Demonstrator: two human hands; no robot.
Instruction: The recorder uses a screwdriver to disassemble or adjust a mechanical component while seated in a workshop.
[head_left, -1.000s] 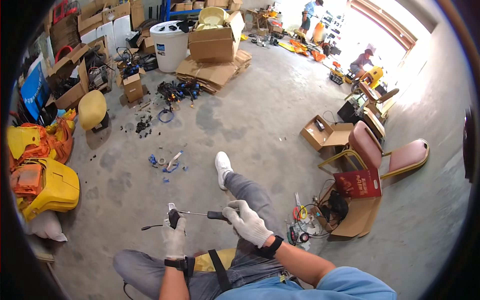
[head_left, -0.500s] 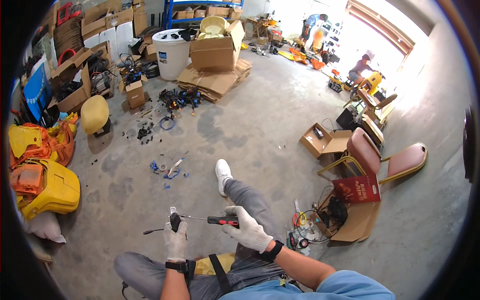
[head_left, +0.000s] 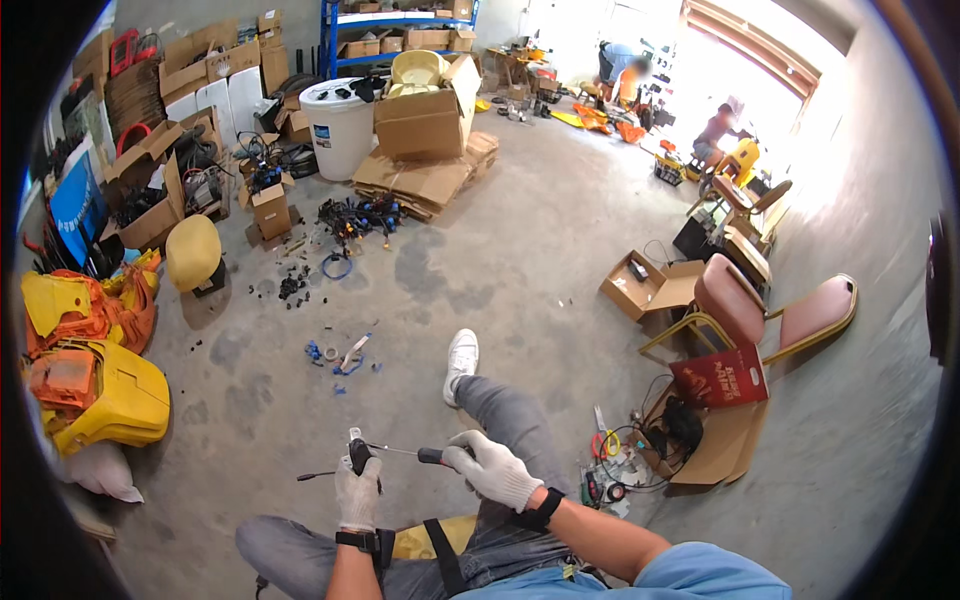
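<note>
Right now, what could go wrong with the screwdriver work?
Slip: the screwdriver in the right grip points toward the left grip, so a skid might jab it.
Drop: the black part is held up above the floor, so a loosened hold could let it fall.

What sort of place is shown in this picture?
Probably a workshop or storage room: yellow casings at the left, a blue rack holding cardboard boxes, and a heap of cables on the grey floor.
</note>
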